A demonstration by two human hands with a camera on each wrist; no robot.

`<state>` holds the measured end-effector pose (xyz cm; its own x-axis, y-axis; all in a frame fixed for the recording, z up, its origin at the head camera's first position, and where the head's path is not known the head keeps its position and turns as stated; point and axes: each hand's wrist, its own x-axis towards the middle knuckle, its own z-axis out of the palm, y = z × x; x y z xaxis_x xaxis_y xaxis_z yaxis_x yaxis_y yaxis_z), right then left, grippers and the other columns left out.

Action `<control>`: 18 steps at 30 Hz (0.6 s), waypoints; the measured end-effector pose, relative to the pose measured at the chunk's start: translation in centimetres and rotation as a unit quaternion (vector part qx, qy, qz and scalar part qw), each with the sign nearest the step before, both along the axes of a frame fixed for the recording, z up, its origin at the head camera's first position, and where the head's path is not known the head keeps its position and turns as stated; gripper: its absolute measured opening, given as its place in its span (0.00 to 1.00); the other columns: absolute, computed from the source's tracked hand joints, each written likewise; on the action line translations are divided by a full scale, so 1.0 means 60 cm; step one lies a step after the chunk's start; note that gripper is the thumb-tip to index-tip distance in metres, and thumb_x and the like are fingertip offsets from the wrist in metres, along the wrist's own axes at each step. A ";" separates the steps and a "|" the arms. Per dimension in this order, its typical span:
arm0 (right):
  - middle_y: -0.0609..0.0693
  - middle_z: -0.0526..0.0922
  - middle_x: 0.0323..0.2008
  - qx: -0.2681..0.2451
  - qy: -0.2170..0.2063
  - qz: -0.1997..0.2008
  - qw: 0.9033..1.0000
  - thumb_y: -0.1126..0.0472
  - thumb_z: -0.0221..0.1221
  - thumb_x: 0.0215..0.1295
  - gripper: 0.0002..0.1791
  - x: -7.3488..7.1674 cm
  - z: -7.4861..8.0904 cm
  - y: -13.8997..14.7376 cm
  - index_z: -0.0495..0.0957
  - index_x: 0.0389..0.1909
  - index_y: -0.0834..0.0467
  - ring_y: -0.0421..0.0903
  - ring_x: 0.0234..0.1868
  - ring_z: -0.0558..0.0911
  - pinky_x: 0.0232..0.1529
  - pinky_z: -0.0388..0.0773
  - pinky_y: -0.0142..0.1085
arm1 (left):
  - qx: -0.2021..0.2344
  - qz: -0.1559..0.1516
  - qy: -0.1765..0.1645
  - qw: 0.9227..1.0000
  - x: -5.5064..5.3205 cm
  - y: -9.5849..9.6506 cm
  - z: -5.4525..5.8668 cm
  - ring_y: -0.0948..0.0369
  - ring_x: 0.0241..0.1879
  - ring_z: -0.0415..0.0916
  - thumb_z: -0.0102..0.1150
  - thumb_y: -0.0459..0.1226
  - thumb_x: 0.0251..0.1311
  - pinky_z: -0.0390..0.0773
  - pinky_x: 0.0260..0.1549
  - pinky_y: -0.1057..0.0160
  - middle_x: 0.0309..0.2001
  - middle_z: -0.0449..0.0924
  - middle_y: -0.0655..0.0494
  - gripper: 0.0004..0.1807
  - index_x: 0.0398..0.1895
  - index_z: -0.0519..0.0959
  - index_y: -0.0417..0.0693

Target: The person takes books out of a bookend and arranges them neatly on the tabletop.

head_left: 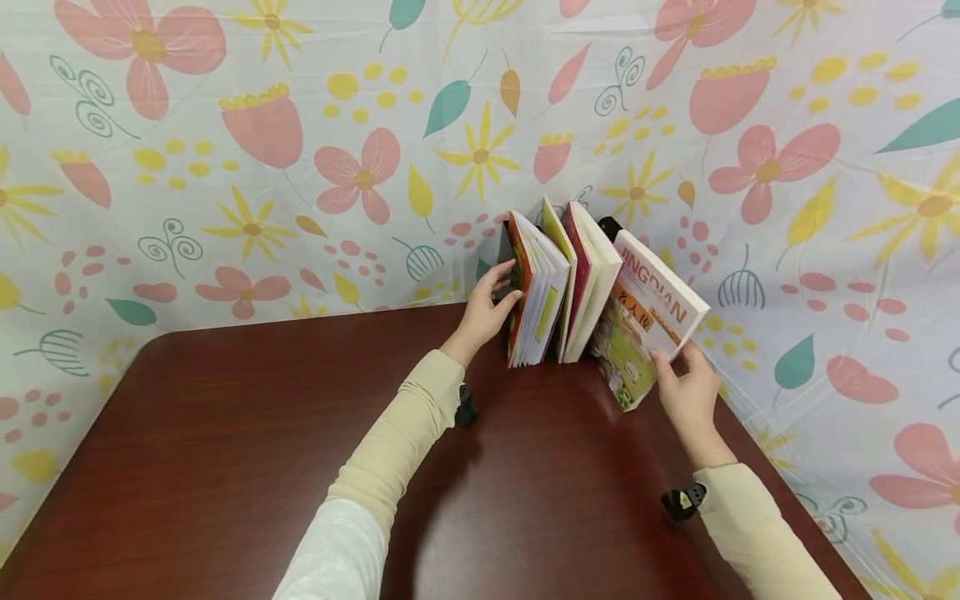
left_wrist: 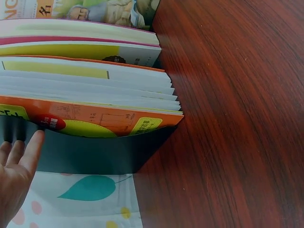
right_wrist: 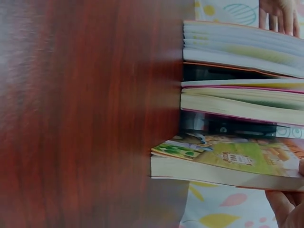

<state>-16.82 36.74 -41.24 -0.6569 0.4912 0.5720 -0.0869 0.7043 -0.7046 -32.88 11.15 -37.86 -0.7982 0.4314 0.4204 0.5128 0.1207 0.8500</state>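
Observation:
At the right end of a row of books, my right hand (head_left: 688, 392) pinches a thick paperback (head_left: 651, 321) with a picture cover and red lettering, thumb on the cover and fingers behind. The paperback leans outward, a gap between it and its neighbour. My left hand (head_left: 483, 315) is at the row's other end, its extended fingertips touching a dark bookend panel (left_wrist: 95, 154). Against that panel stands an orange-covered book (left_wrist: 88, 118) with its pages fanned. A thin yellow-green book (head_left: 558, 237) and a crimson-covered book (head_left: 594, 283) stand upright between.
The row stands on a dark red-brown table (head_left: 247, 433) by its far right corner. A flower-printed cloth (head_left: 360, 108) hangs right behind and along the right edge. A black upright piece (head_left: 611, 227) shows behind the paperback. Each wrist wears a small black camera (head_left: 684, 502).

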 end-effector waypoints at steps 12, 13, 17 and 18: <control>0.66 0.84 0.40 0.009 -0.011 -0.012 1.000 0.64 0.63 0.61 0.17 0.029 -0.003 0.004 0.78 0.50 0.67 0.10 0.30 0.67 0.30 0.63 0.08 | -0.010 -0.003 -0.003 1.000 0.001 0.001 0.003 0.52 0.66 0.63 0.51 0.34 0.68 0.67 0.64 0.58 0.69 0.59 0.45 0.29 0.71 0.58 0.46; 0.66 0.84 0.41 0.007 -0.012 -0.011 1.000 0.64 0.63 0.61 0.17 0.030 -0.002 0.004 0.78 0.50 0.67 0.09 0.30 0.67 0.31 0.63 0.07 | -0.010 -0.003 -0.003 1.000 0.001 0.001 0.003 0.52 0.66 0.63 0.51 0.34 0.68 0.67 0.64 0.58 0.69 0.59 0.45 0.29 0.71 0.58 0.46; 0.66 0.83 0.43 -0.002 -0.027 -0.008 1.000 0.63 0.62 0.62 0.18 0.036 0.003 0.004 0.78 0.52 0.67 0.10 0.30 0.67 0.30 0.63 0.08 | -0.006 -0.003 -0.002 1.000 -0.001 0.000 0.003 0.52 0.65 0.64 0.51 0.34 0.68 0.68 0.64 0.57 0.69 0.59 0.46 0.29 0.71 0.58 0.46; 0.66 0.83 0.43 -0.006 -0.032 -0.007 0.999 0.62 0.62 0.62 0.18 0.038 0.004 0.003 0.78 0.52 0.66 0.10 0.30 0.67 0.30 0.64 0.08 | -0.006 -0.003 -0.001 1.000 -0.001 0.000 0.003 0.52 0.65 0.64 0.51 0.34 0.68 0.68 0.63 0.57 0.69 0.59 0.46 0.29 0.71 0.58 0.46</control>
<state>-14.55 36.92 -41.00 -0.6845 0.5081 0.5228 -0.0312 0.6960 -0.7173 -32.94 11.13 -37.67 -0.7965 0.4406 0.4142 0.5122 0.1276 0.8493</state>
